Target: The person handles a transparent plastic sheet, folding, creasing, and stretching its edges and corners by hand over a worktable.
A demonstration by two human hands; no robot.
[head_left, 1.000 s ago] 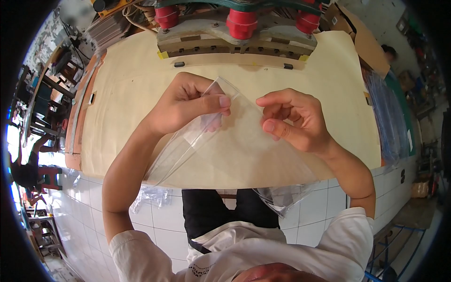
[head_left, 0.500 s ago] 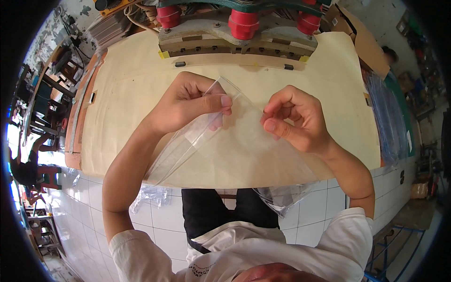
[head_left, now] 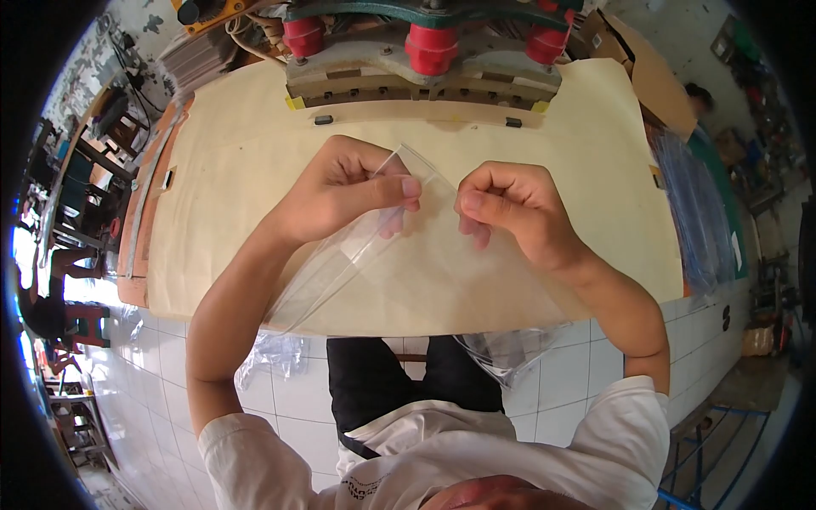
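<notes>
two hands of mine are raised over the paper-covered table (head_left: 204, 246), both on one piece of clear plastic (head_left: 442, 276). my left hand (head_left: 336, 194) is closed in a firm-looking pinch near the top corner: the thumb lies flat on the near side, and bent fingers show through from behind. that corner pokes up past my thumb, pointing away from me. my right hand (head_left: 514, 211) is curled, its thumb and forefinger brought together on the right-hand edge of the plastic with hardly any gap; the other fingers are tucked in below. my hands are near each other but apart, a short run of edge between them. from there the plastic spreads down toward me as far as the table's front edge, with long creases on the left. it is so see-through that i cannot tell how many layers i have.

past my hands stands a machine (head_left: 361, 68) with red knobs (head_left: 432, 49), and two small black blocks (head_left: 513, 122) sit just in front of it. a pile of plastic sheets (head_left: 701, 221) lies at the right end, near a cardboard box (head_left: 659, 89). crumpled plastic (head_left: 276, 357) shows below the front edge at my left.
</notes>
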